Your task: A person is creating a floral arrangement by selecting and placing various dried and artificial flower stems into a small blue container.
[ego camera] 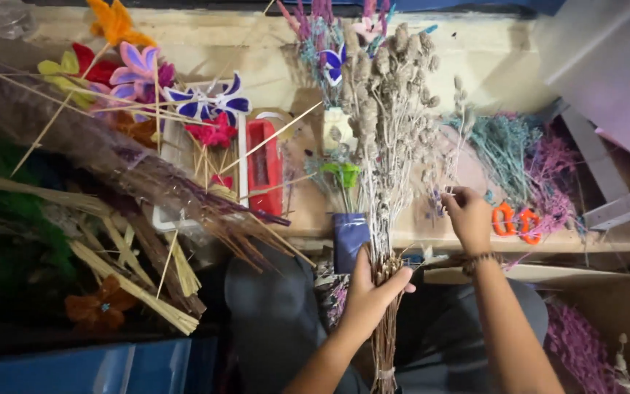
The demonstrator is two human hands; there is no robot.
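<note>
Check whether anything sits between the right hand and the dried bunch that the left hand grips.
Nothing visible does. The left hand grips the stems of the dried bunch. The right hand is beside it, pinching a thin sprig, with only loose sprigs between them.
</note>
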